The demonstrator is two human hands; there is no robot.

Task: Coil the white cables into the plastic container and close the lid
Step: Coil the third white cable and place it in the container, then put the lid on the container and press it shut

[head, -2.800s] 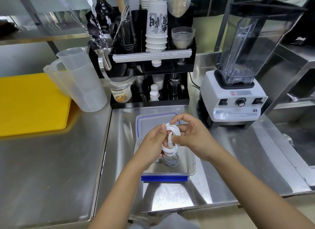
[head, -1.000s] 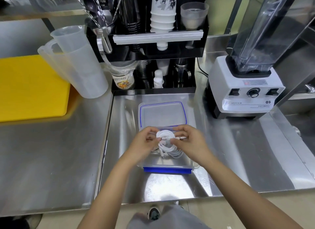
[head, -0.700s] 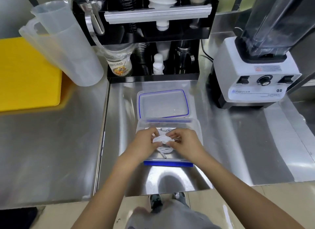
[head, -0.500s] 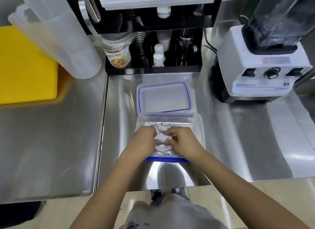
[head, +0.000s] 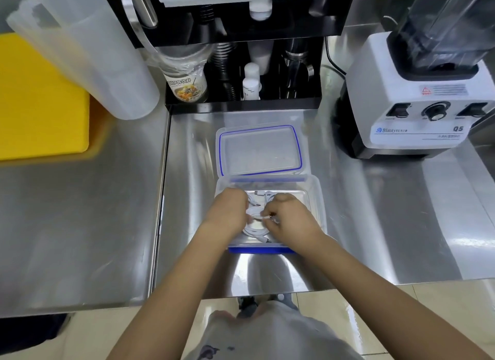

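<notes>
A clear plastic container (head: 318,199) with a blue front clip stands on the steel counter. Its blue-rimmed lid (head: 261,149) lies open flat behind it. Coiled white cables (head: 257,228) lie inside the container. My left hand (head: 227,216) and my right hand (head: 288,220) are both down in the container, fingers curled on the coil. My hands hide most of the cable.
A white blender (head: 426,91) stands at the right. A black rack (head: 241,46) with bottles and cups sits behind the container. A clear measuring jug (head: 88,51) and a yellow cutting board (head: 40,99) are at the left. The counter's front edge is near.
Both hands lowered the coiled white cable from above the container down into it. The view tilted downward and closer.
</notes>
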